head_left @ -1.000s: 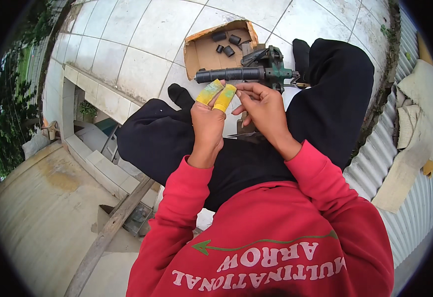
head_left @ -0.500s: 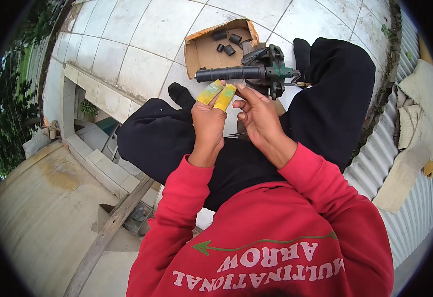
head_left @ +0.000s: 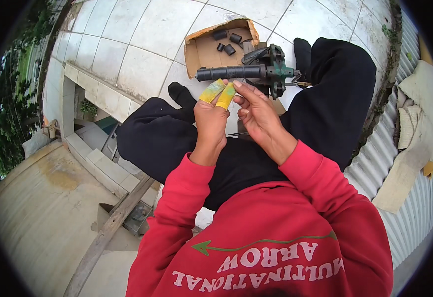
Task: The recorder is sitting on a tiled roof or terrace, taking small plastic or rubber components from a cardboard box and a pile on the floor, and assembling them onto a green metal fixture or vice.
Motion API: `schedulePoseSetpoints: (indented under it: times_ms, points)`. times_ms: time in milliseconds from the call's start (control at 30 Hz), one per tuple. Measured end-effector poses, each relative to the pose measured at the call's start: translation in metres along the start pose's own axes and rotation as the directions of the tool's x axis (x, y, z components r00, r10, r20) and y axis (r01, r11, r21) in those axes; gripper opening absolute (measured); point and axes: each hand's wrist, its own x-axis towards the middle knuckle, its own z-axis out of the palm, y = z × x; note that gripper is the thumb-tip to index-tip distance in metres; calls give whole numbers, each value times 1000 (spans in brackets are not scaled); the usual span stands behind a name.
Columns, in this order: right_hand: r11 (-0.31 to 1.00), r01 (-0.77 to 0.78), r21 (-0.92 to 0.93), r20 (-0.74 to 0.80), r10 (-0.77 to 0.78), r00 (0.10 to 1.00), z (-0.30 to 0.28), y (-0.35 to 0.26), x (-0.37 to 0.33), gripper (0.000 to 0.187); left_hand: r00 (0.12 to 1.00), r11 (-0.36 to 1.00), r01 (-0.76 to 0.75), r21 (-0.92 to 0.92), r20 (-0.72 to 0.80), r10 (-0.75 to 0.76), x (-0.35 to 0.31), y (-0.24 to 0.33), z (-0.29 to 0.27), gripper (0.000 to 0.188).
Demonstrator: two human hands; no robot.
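Observation:
Yellow wrapping [head_left: 225, 97], stained greenish, covers the thumb and a finger of my left hand [head_left: 210, 123], which is held up over my lap. My right hand [head_left: 263, 116] meets it from the right, thumb and forefinger pinched against the tip of the wrapped thumb. Both hands look closed at the fingertips. Whatever lies between them is too small to make out. Just beyond my fingers rests a tool with a black ribbed cylinder [head_left: 231, 73] and a green metal head [head_left: 277, 72] with dark rounded lobes.
An open cardboard box [head_left: 196, 55] behind the tool holds several short black tubes [head_left: 230, 49]. My dark-trousered legs [head_left: 338, 94] frame the work. Pale tiles [head_left: 157, 29] spread ahead. Corrugated sheet [head_left: 375, 161] with beige cloth [head_left: 405, 168] lies right; a wooden beam [head_left: 110, 230] lies left.
Both hands have shifted very slightly, and my right thumb and forefinger now sit closer against the wrapped left thumb. The tool and box have stayed put.

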Motion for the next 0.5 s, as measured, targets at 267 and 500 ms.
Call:
schedulePoseSetpoints:
  times_ms: [267, 500]
  points:
    - [963, 202, -177, -111, -223, 968, 6, 8, -8, 20, 1000, 1000, 10, -8, 7, -10, 1, -3, -1, 33]
    - [778, 478, -408, 98, -483, 870, 5, 7, -12, 16, 998, 996, 58, -72, -14, -59, -1, -2, 6, 33]
